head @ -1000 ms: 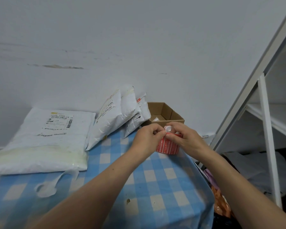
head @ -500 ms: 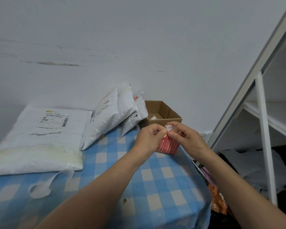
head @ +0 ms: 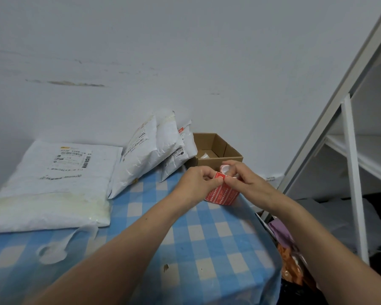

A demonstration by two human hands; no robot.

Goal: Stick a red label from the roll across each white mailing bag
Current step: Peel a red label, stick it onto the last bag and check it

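Observation:
A red label roll (head: 223, 195) with white print is held over the right side of the blue checked table (head: 207, 243). My left hand (head: 198, 186) pinches the top edge of a red label on the roll. My right hand (head: 243, 180) grips the roll's upper end, where its white core shows. A large white mailing bag (head: 53, 186) lies flat at the left. Two smaller white mailing bags (head: 150, 150) (head: 183, 153) lean against the wall behind the hands.
An open cardboard box (head: 218, 150) stands at the table's back right corner. A strip of white backing paper (head: 59, 247) lies near the front left. A white shelf frame (head: 352, 172) rises on the right, with orange and purple bags (head: 288, 258) below the table edge.
My left fingers have shifted onto the label's top edge and the roll has turned a little in my hands. The view has drifted slightly; the bags have not moved.

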